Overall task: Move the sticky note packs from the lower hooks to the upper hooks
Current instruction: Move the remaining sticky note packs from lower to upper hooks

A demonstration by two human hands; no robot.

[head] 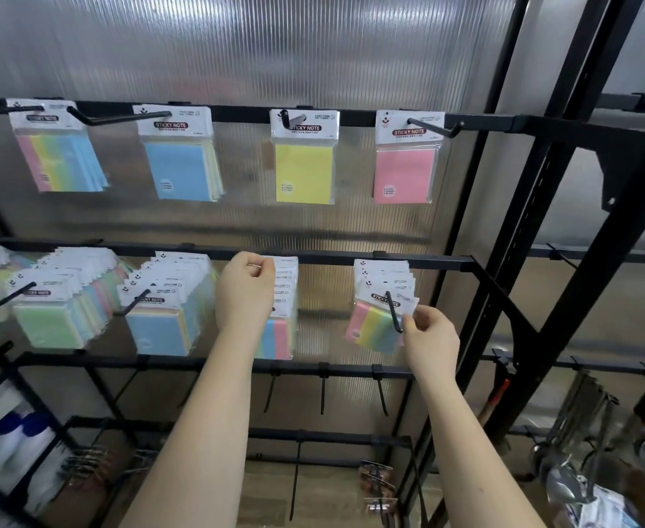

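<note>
Hanging on a lower hook [394,312], a striped pastel sticky note pack [375,328] is pinched at its right edge by the right hand [429,339], while the left hand [245,289] curls around the white header cards of another bunch of packs [283,299] on the hook beside it. Above both hands, a yellow pack [304,173] and a pink pack [404,176] hang from upper hooks [433,127]; further bunches hang left of the left hand.
</note>
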